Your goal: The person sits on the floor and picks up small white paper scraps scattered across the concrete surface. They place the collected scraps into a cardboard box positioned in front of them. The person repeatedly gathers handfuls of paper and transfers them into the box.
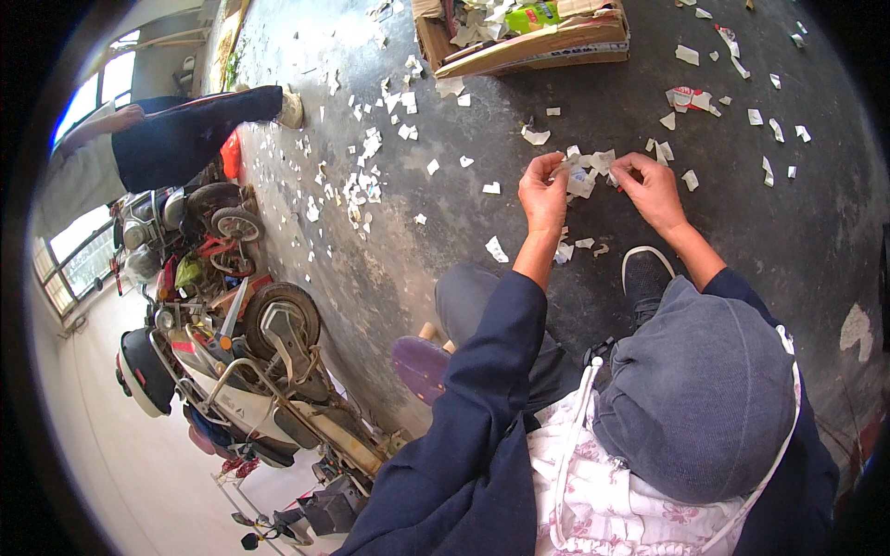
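Observation:
My left hand (544, 192) is raised over the dark floor, its thumb and fingers pinched on a small scrap of paper. To its right my right hand (646, 187) has thumb and forefinger closed on another small paper scrap. Between the hands are several torn whitish paper scraps (583, 182); whether they hang from the fingers or lie on the floor, I cannot tell. More scraps (564, 251) lie on the floor just below, near my dark shoe (646, 278).
A cardboard box (528, 59) with paper and a green wrapper stands ahead. Torn paper (361, 184) litters the floor. Motorcycles (278, 389) line the left, a person (181, 139) stands at upper left, and a small round stool (420, 368) is beside my knee.

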A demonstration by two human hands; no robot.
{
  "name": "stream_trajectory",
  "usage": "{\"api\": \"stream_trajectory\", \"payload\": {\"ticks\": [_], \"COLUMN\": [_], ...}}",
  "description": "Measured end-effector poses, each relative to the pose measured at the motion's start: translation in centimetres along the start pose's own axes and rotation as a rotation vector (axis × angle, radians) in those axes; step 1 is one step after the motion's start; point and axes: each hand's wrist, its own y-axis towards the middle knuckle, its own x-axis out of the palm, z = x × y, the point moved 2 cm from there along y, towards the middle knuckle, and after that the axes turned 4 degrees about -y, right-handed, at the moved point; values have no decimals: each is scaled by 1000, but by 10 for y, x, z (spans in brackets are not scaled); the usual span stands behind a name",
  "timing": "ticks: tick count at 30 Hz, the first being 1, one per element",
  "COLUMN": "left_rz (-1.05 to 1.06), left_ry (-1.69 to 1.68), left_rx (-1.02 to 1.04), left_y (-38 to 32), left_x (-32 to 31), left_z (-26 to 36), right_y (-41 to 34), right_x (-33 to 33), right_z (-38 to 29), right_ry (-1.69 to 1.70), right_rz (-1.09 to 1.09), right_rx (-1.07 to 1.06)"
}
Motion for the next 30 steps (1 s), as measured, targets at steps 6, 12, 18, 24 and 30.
{"api": "stream_trajectory", "payload": {"ticks": [6, 12, 18, 24, 30], "left_rz": [-31, 7, 81, -7, 209], "left_ry": [49, 225, 256, 125, 433], "left_rx": [39, 239, 637, 620, 957], "left_y": [-2, -4, 38, 100, 84], "left_x": [11, 11, 12, 6, -2], "left_z": [12, 35, 143, 231, 146], "right_y": [3, 10, 47, 115, 83], "right_x": [1, 1, -54, -73, -40], "right_z": [-11, -12, -136, -218, -123], "right_ry": [57, 101, -57, -200, -434], "right_rz": [-38, -82, 188, 385, 314], "right_rx": [-93, -7, -555, -882, -797]}}
